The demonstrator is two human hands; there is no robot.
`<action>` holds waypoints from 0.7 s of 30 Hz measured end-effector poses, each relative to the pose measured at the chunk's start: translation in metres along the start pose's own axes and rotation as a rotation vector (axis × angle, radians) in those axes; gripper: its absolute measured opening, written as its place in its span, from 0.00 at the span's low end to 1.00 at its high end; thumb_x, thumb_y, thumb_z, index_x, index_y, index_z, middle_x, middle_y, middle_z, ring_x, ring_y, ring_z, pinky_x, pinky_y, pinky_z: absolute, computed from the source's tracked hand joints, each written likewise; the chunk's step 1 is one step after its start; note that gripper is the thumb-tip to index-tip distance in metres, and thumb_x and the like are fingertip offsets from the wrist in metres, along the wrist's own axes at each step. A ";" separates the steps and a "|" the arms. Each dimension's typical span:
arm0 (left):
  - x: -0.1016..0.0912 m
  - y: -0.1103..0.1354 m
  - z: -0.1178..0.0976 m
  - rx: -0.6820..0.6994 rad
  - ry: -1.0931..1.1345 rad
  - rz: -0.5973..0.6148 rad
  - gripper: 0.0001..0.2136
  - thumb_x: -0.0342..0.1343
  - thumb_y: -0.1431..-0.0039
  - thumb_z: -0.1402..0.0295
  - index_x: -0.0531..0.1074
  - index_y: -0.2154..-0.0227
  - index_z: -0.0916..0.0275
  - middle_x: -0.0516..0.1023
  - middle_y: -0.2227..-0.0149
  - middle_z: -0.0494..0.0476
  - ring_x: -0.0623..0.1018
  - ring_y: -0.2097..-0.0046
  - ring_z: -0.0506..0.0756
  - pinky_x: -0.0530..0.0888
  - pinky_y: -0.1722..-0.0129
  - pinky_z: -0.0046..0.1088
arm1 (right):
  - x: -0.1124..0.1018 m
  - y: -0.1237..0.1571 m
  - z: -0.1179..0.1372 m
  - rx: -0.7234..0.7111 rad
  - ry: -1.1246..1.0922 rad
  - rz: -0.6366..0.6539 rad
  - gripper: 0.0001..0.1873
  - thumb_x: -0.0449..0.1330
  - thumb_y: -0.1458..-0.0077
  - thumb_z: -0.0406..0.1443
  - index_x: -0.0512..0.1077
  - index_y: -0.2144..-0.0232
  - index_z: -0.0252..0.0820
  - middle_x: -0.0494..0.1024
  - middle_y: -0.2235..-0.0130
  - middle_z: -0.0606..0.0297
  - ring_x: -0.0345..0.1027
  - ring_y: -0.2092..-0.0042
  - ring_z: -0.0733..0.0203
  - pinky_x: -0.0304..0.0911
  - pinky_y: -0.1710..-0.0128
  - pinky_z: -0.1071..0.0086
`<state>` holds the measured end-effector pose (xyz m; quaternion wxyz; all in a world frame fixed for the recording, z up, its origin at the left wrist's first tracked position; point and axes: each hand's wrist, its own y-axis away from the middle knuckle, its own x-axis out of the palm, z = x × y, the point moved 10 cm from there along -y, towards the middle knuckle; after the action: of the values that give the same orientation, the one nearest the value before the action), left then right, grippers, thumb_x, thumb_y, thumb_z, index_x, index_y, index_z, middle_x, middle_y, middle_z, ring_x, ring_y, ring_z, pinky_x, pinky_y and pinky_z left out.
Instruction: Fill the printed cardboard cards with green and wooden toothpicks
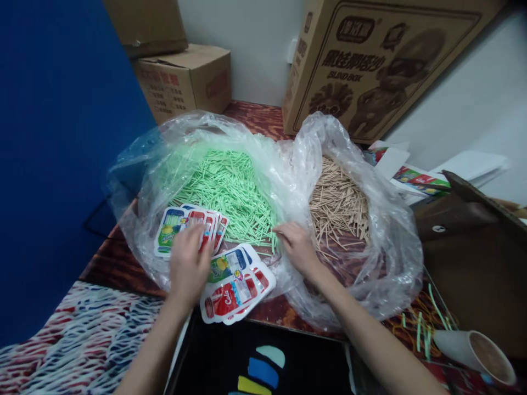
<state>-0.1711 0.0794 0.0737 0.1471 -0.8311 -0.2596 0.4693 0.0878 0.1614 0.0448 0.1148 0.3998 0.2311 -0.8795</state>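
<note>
My left hand (189, 266) is over an upper group of printed packets (167, 233), shaped like green and red drink cans. Its fingers are curled and slightly blurred, and whatever lies between them is hidden. Below and right of it lies a second fanned group of similar packets (226, 296), the red ones marked "Cola". At the right edge of the pile of thin green sticks (230, 186), my right hand (298, 249) has thumb and finger pinched together, with green stick ends at the tips. The green pile rests in an opened clear plastic bag (164, 131).
Brown sticks (337, 203) fill another clear bag (395, 258) to the right. Behind stand a small carton (206, 77) and a large "BLIND BOX" carton (370, 71). A paper cup (465, 348) lies tipped at the lower right, beside an open brown box (465, 263) and loose rubber bands.
</note>
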 end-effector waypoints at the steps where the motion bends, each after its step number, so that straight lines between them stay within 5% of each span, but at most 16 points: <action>1: 0.012 0.012 -0.022 0.073 0.068 0.076 0.14 0.50 0.39 0.66 0.69 0.51 0.62 0.72 0.50 0.64 0.69 0.46 0.62 0.66 0.45 0.44 | 0.007 -0.004 0.010 -0.094 0.059 0.070 0.12 0.51 0.43 0.27 0.74 0.65 0.40 0.78 0.64 0.58 0.70 0.58 0.55 0.63 0.57 0.62; 4: 0.056 0.053 -0.072 0.250 0.169 0.327 0.12 0.50 0.38 0.68 0.69 0.53 0.60 0.72 0.49 0.62 0.69 0.46 0.61 0.67 0.45 0.45 | 0.033 -0.011 0.017 -0.271 0.335 0.334 0.12 0.51 0.43 0.25 0.73 0.68 0.40 0.77 0.68 0.60 0.69 0.63 0.57 0.61 0.62 0.67; 8: 0.087 0.079 -0.078 0.274 0.111 0.378 0.13 0.51 0.39 0.69 0.69 0.52 0.62 0.70 0.46 0.65 0.67 0.43 0.63 0.64 0.43 0.50 | 0.035 -0.018 -0.008 -0.280 0.694 0.493 0.10 0.52 0.42 0.26 0.72 0.67 0.38 0.76 0.68 0.57 0.68 0.69 0.59 0.56 0.68 0.68; 15: 0.089 0.080 -0.072 0.291 0.080 0.380 0.13 0.51 0.39 0.68 0.69 0.52 0.63 0.70 0.45 0.66 0.66 0.42 0.64 0.63 0.42 0.51 | 0.046 -0.011 -0.005 -0.513 0.751 0.650 0.10 0.52 0.41 0.27 0.70 0.59 0.40 0.74 0.66 0.60 0.66 0.71 0.62 0.52 0.72 0.69; 21: 0.089 0.080 -0.072 0.295 0.092 0.372 0.13 0.51 0.39 0.69 0.70 0.52 0.61 0.70 0.45 0.65 0.67 0.42 0.64 0.64 0.43 0.50 | 0.053 -0.017 0.009 -0.745 0.708 0.633 0.05 0.54 0.39 0.33 0.71 0.63 0.39 0.70 0.61 0.58 0.62 0.59 0.55 0.54 0.65 0.65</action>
<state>-0.0478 0.0646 0.0094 0.1897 -0.8545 -0.0235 0.4830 0.0411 0.1707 0.0153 0.4192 0.6507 0.4177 -0.4758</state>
